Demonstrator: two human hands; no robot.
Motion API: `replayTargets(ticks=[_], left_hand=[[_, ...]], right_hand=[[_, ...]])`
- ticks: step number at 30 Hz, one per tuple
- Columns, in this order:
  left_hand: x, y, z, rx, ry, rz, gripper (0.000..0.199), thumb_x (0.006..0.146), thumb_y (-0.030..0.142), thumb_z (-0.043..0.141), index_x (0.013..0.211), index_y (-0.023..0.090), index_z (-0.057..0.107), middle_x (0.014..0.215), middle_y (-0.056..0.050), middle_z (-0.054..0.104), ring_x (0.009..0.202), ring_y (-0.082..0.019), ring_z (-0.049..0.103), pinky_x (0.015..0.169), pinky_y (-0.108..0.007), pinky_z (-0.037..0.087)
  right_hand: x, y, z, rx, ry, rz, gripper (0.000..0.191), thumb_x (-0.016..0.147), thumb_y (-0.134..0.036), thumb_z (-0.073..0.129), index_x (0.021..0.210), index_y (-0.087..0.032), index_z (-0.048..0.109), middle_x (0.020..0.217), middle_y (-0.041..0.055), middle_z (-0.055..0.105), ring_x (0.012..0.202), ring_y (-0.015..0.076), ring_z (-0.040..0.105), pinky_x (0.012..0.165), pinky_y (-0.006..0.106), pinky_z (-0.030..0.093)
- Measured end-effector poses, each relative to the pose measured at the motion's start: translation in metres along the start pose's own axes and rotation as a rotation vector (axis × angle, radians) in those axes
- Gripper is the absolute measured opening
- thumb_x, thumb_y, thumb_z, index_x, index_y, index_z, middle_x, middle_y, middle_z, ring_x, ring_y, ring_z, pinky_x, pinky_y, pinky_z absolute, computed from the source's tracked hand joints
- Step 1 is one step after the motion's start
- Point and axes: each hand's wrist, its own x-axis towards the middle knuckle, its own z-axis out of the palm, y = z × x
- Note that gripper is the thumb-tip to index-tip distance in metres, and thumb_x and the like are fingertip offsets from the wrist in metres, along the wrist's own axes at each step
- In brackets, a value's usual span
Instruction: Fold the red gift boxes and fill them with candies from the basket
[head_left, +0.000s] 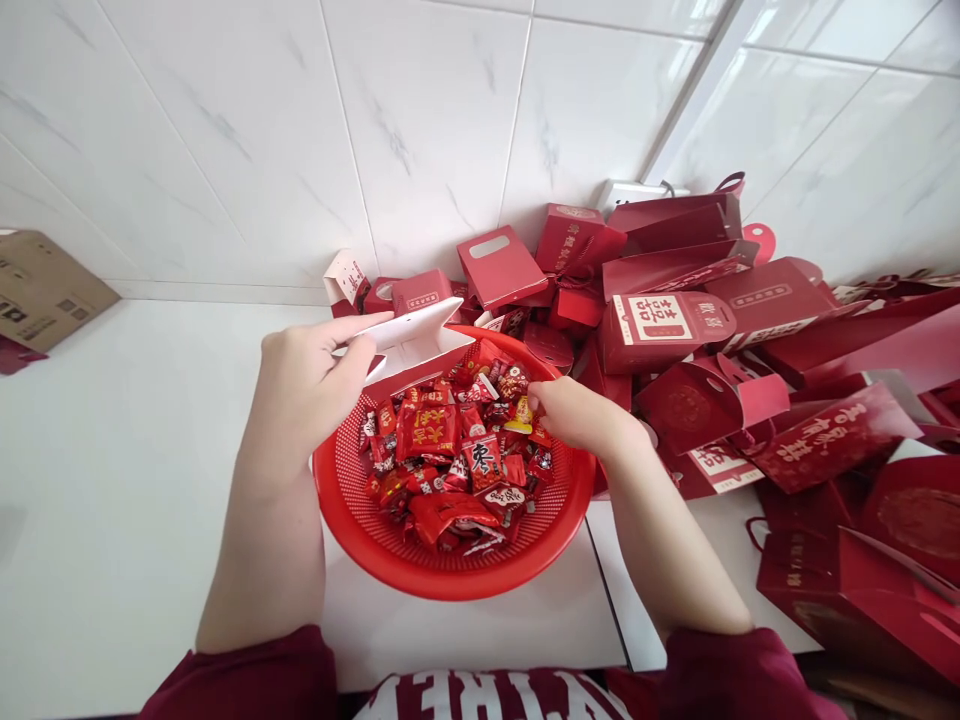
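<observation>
My left hand is closed on a small red box with a white inside, held over the upper left rim of a red plastic basket. The box's open mouth shows. Many wrapped candies, mostly red, fill the middle of the basket. At the basket's right side my right hand has its fingers closed at the edge of the candies, near a yellow-and-red wrapper. Whatever the right fingertips pinch is too hidden to name.
Red gift boxes are piled behind and to the right of the basket, some folded, some open. A brown cardboard box stands at the far left on the white table. White tiled wall rises behind.
</observation>
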Motion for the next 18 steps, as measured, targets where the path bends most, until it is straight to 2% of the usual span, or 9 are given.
replayTargets(ticks=[2,4,6,9,12,14,18], left_hand=[[0.001,0.0,0.001,0.007,-0.016,0.007,0.044,0.087,0.026,0.05,0.119,0.023,0.08,0.067,0.0,0.071,0.056,-0.013,0.051,0.055,-0.024,0.038],[0.002,-0.002,0.003,0.017,-0.064,0.037,0.045,0.088,0.029,0.05,0.122,0.023,0.079,0.063,0.001,0.067,0.052,-0.012,0.047,0.053,-0.024,0.036],[0.004,-0.005,0.005,0.024,-0.12,0.077,0.045,0.09,0.03,0.049,0.123,0.023,0.078,0.061,0.001,0.066,0.049,-0.012,0.042,0.052,-0.025,0.035],[0.005,-0.008,0.007,0.006,-0.178,0.112,0.044,0.09,0.029,0.05,0.124,0.025,0.078,0.062,0.001,0.067,0.047,-0.012,0.041,0.051,-0.026,0.035],[0.005,-0.008,0.008,-0.015,-0.19,0.116,0.044,0.09,0.028,0.05,0.124,0.025,0.078,0.061,0.002,0.066,0.047,-0.012,0.041,0.051,-0.025,0.035],[0.005,-0.008,0.008,-0.012,-0.186,0.125,0.043,0.091,0.028,0.05,0.124,0.025,0.078,0.06,0.002,0.065,0.046,-0.012,0.04,0.051,-0.025,0.035],[0.003,-0.006,0.004,-0.003,-0.176,0.137,0.044,0.091,0.026,0.049,0.124,0.025,0.078,0.06,0.002,0.065,0.047,-0.011,0.04,0.052,-0.025,0.035]], right_hand=[[0.007,0.002,0.009,0.037,0.008,-0.02,0.041,0.086,-0.001,0.051,0.125,-0.009,0.062,0.113,0.02,0.075,0.102,0.0297,0.072,0.084,0.035,0.05],[0.015,0.005,0.015,0.075,-0.003,-0.055,0.052,0.084,-0.002,0.057,0.135,-0.01,0.055,0.122,0.0198,0.072,0.108,0.0296,0.07,0.087,0.035,0.05],[0.023,0.008,0.02,0.116,-0.015,-0.103,0.049,0.083,-0.01,0.065,0.132,-0.013,0.058,0.125,0.0175,0.071,0.11,0.0291,0.069,0.089,0.034,0.05],[0.032,0.012,0.024,0.169,0.01,-0.148,0.034,0.083,-0.026,0.072,0.115,-0.015,0.065,0.121,0.015,0.07,0.108,0.0275,0.067,0.091,0.033,0.049],[0.035,0.014,0.028,0.219,0.078,-0.155,0.013,0.083,-0.014,0.064,0.095,-0.014,0.067,0.112,0.0133,0.067,0.103,0.0233,0.064,0.093,0.032,0.047],[0.032,0.016,0.028,0.267,0.136,-0.169,0.016,0.08,-0.006,0.056,0.089,-0.015,0.065,0.105,0.0105,0.066,0.098,0.0202,0.062,0.092,0.031,0.047],[0.021,0.019,0.027,0.39,0.269,-0.195,0.024,0.08,-0.009,0.052,0.101,-0.017,0.062,0.104,0.0063,0.067,0.094,0.0182,0.062,0.089,0.031,0.047]])
